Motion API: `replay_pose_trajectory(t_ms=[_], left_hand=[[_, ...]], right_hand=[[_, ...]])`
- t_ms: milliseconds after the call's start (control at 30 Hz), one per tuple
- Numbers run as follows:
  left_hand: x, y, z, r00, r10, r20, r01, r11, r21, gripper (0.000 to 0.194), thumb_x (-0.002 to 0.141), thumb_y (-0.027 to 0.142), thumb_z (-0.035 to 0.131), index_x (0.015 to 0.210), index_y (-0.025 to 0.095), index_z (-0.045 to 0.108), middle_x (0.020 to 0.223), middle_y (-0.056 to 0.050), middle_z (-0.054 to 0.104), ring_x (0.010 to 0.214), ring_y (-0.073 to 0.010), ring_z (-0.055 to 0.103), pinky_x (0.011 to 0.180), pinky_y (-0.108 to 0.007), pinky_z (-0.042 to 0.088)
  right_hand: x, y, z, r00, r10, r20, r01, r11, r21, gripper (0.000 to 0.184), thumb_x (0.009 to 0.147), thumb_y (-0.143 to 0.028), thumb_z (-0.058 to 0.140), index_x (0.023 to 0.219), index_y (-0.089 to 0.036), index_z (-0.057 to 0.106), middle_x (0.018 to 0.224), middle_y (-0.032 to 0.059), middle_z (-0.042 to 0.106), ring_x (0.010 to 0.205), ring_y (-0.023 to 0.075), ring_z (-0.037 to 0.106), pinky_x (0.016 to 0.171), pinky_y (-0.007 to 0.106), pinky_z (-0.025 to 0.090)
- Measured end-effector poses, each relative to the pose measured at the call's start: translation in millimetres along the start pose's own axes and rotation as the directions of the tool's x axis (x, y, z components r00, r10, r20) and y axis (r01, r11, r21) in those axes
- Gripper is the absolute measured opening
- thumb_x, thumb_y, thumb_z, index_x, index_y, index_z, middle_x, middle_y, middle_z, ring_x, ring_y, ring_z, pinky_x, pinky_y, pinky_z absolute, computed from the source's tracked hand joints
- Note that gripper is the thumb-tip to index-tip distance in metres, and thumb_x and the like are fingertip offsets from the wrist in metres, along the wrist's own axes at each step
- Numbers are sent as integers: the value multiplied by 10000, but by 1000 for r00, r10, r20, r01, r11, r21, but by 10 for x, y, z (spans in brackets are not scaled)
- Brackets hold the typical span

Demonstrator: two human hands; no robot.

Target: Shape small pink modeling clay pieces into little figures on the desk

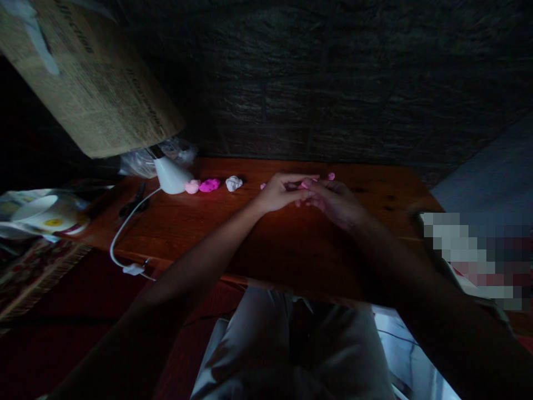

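Observation:
Over the wooden table, my left hand and my right hand meet with their fingertips together. Between the thumbs and fingers shows a small piece of pink modelling clay, partly hidden by the fingers. A tiny pink clay bit lies just beyond my right hand, and another pink bit peeks out beside my left hand. Farther left sit a crumpled white clay lump, a magenta clay lump and a light pink clay lump.
A lamp with a white base and newsprint-patterned shade stands at the left, its white cable hanging over the table edge. Near it are black scissors, a clear plastic bag and a white cup. A dark brick wall rises behind the table.

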State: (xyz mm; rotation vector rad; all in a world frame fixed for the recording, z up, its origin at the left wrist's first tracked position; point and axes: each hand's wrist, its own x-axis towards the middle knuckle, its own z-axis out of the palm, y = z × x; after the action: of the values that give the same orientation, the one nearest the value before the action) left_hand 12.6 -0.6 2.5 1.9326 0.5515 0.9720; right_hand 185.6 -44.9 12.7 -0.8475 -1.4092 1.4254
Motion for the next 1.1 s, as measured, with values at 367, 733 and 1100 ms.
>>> replay_pose_trajectory(t_ms=[367,733,1100], left_hand=[[0,-7,-35,996,-87,-18,85,992,-95,444,828,473,792,1155,173,774,718,-2,707,499,-50,542,469,-178,456],[0,9,-4,995,-88,44,91,991,-93,451,754,409,860,1127,163,792,778,-23,731,573,-65,567,535,-202,489],[16,-11,16,997,-81,-6,80,991,-110,500,783,321,813,1249,156,740,805,-20,731,624,-77,590,564,-201,499]], right_hand=[[-36,-26,-103,956,203,209,-249,943,222,492,830,-708,702,1041,-265,748,1094,78,774,1148,275,676,941,398,507],[-22,56,-71,987,98,128,-119,979,164,293,748,-559,857,891,-312,794,964,13,775,918,206,707,916,384,534],[35,84,53,998,-41,-47,46,992,120,355,721,-579,864,750,-236,774,788,40,765,936,234,730,897,411,571]])
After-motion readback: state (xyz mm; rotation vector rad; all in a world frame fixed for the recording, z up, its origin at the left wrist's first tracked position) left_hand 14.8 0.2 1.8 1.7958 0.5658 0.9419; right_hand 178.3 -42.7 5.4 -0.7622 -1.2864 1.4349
